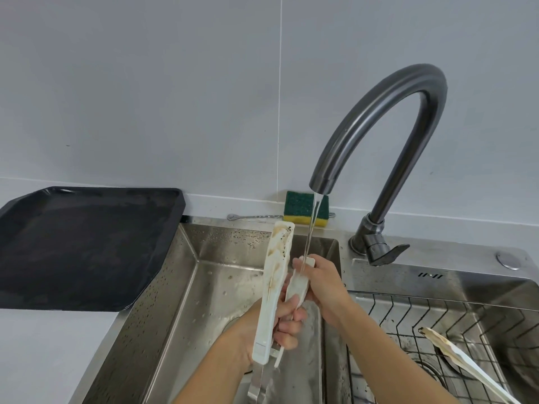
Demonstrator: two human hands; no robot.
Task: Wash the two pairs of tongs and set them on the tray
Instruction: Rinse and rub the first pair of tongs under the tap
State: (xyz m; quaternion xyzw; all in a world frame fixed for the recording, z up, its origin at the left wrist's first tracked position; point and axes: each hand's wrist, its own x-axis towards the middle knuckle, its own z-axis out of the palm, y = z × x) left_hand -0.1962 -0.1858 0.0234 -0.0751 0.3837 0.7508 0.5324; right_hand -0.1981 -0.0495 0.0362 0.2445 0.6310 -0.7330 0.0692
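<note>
Over the left sink basin, my left hand [271, 328] grips a pair of white tongs [275, 281] by the middle, tips pointing up. One blade is smeared with brown and black dirt. My right hand [320, 284] is closed around the other blade, under the running water stream [310, 228] from the faucet. A second pair of dirty white tongs [463, 364] lies in the wire basket in the right basin. The black tray [29, 287] sits on the counter to the left, with nothing on it.
The dark grey arched faucet [408, 91] stands behind the sink, its lever [388, 253] turned to the right. A green and yellow sponge [300, 211] rests on the back ledge, beside a thin metal tool [250, 217]. A wire basket [408, 316] fills the right basin.
</note>
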